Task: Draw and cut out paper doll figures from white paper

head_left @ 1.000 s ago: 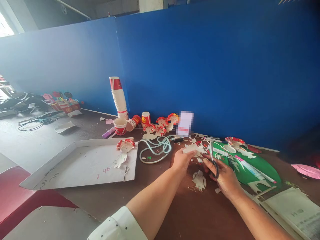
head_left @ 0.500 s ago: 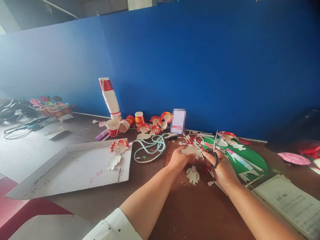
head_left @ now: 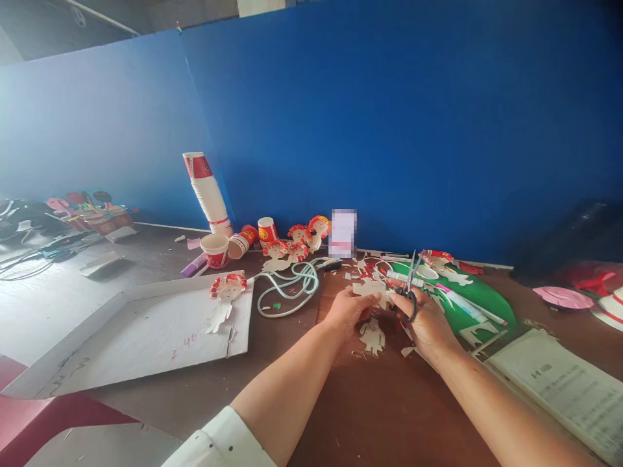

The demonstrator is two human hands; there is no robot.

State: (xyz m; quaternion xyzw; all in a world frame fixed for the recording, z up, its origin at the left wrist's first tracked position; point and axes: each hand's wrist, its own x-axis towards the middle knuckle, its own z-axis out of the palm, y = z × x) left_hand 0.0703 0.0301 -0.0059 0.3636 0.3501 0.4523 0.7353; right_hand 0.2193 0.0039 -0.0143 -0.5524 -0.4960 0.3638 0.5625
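My left hand (head_left: 344, 315) pinches a white paper cutout (head_left: 368, 287) between thumb and fingers over the brown table. Close on its right, my right hand (head_left: 432, 327) is closed around black-handled scissors (head_left: 413, 275). The blades point up and away, slightly parted and clear of the paper. My right thumb and fingertips reach the cutout's right end. Just below the hands, a doll-shaped paper cutout (head_left: 372, 337) lies flat on the table. Fingers under the held paper are partly hidden.
Paper scraps, markers and a green sheet (head_left: 491, 299) lie beyond my right hand, with a printed booklet (head_left: 574, 389) nearer. Left are a white cardboard tray (head_left: 146, 331), a coiled pale cable (head_left: 287, 285), stacked cups (head_left: 209, 194) and red-haired paper figures (head_left: 299, 235). A blue partition (head_left: 389, 130) stands behind.
The view has swung slightly to the right. Both hands stay close together, with the cutout tilted a little differently and the scissors still held upright in my right hand.
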